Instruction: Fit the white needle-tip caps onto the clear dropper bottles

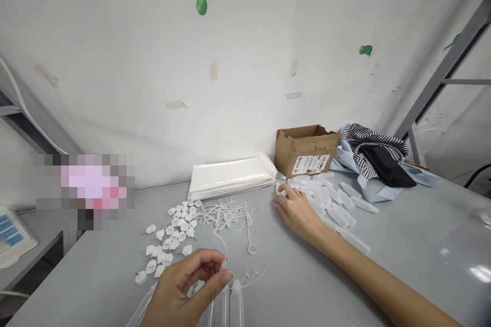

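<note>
My left hand [190, 283] hovers low over the grey table [402, 260], thumb and fingers pinched on a thin white plastic loop strap [221, 245]. Below it lie clear plastic tubes [230, 304], side by side. My right hand [297, 209] reaches far across and rests on a pile of small clear plastic vials [333, 199], its fingers curled around one at the pile's left edge. Between the hands lie white loop straps [226, 212] in a tangle and several small white caps [172, 237].
A stack of white padded envelopes [232, 176] lies against the wall. A small open cardboard box [306, 149] stands beside it, then a striped cloth [364, 143] with a black pouch [387, 166]. A grey metal rack frame [437, 79] rises at right.
</note>
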Motion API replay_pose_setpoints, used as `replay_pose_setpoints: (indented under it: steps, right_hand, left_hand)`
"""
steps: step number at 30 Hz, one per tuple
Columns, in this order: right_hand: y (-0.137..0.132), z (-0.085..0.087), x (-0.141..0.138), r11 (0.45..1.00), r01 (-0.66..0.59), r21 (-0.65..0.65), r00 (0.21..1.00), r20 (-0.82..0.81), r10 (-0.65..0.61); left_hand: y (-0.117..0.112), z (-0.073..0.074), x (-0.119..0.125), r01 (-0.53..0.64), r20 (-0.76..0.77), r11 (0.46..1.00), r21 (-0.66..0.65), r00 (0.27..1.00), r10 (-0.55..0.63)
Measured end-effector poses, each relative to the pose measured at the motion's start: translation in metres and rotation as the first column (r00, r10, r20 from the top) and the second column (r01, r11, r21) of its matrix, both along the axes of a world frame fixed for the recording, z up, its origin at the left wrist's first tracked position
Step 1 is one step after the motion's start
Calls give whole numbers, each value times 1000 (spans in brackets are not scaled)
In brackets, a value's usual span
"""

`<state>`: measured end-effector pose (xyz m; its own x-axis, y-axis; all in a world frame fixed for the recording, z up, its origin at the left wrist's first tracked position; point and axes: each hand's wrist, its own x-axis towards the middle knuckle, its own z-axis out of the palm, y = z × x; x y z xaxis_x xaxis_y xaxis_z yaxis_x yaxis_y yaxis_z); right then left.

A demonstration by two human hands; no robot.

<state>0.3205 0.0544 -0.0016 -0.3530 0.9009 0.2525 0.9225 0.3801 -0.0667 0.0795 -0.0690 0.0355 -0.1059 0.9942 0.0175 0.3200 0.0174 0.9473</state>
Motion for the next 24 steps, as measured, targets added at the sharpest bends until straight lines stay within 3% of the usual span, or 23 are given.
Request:
replay_pose_setpoints:
  steps: [9, 13, 17, 20, 22, 24]
  right_hand:
    - [11, -12, 6, 995, 84, 55, 996, -29, -83]
    - [8, -8, 7, 993, 24, 112, 995, -97, -13]
    - [-15, 3, -3, 973, -126, 191, 965, -205, 165]
    - [-44, 10, -18, 929, -285, 235, 885, -309, 350]
    - [-62, 14, -28, 860, -402, 314, 716, -478, 509]
    - [-74, 16, -36, 810, -455, 369, 620, -522, 586]
  left_hand:
    - [0, 4, 1, -3, -5, 999, -39, 1000, 3]
    - [2, 4, -1, -27, 22, 999, -35, 999, 28]
    - [2, 4, -2, -62, 46, 998, -12, 997, 63]
    - [2, 3, -2, -56, 53, 998, -13, 997, 56]
    - [3, 1, -1, -40, 64, 999, -13, 997, 41]
    - [4, 0, -1, -32, 83, 999, -9, 996, 33]
